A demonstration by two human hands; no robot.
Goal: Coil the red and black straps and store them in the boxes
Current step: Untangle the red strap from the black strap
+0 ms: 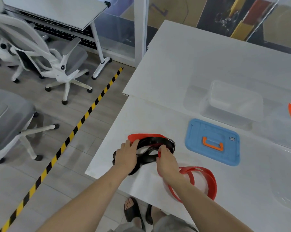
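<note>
Where it lies looped, the black strap (155, 142) overlaps the red strap (212, 182).

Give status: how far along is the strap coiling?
Done: blue lid is off, clear box open, no strap inside. In hand: left hand grips the black strap, right hand pinches the red strap, the two tangled together. Left: coil each, box both.

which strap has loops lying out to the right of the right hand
The red strap: its loops spread right of the right hand, while the black strap sits bunched between both hands.
</note>
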